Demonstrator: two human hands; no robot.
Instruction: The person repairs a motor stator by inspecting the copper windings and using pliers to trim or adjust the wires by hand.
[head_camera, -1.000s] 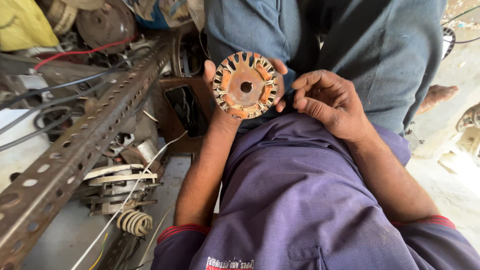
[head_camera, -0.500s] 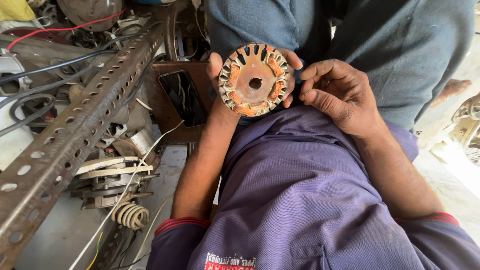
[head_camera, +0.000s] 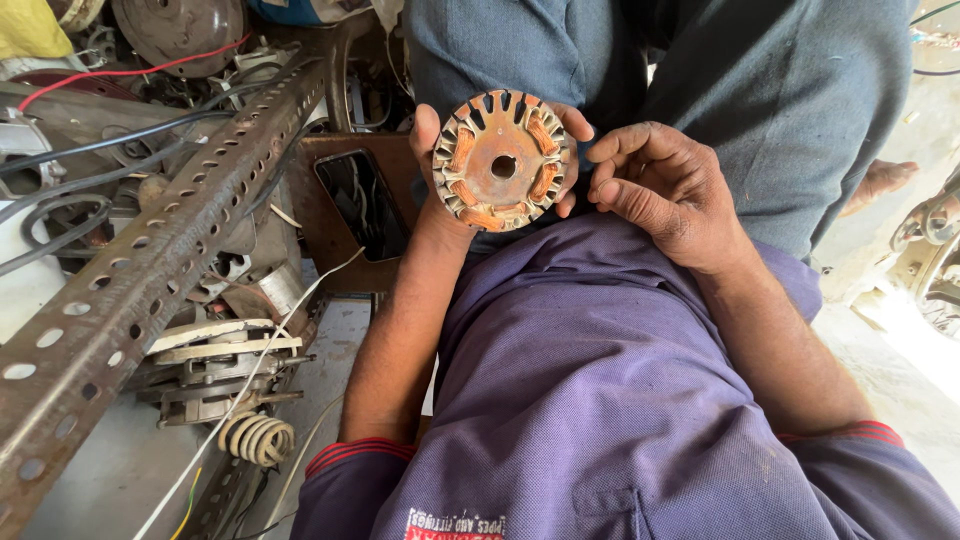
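My left hand (head_camera: 440, 215) holds up a round rusty motor stator (head_camera: 502, 161) with copper windings in some of its slots and a hole in the middle. Its fingers wrap round the disc's rim from behind. My right hand (head_camera: 660, 195) is just right of the disc, fingers curled loosely, fingertips close to its right edge, holding nothing that I can see. Both arms come out of purple sleeves with red cuffs over my purple trousers (head_camera: 600, 400).
A perforated rusty angle bar (head_camera: 150, 270) slants across the left. Beneath it lie motor parts (head_camera: 215, 370), a coil of wire (head_camera: 255, 438), loose cables and a brown box (head_camera: 360, 205). Another person in grey-blue trousers (head_camera: 700, 80) sits right behind the disc.
The view has shifted a little. My left hand keeps the stator raised, and my right hand stays beside it with the fingers slightly shifted.
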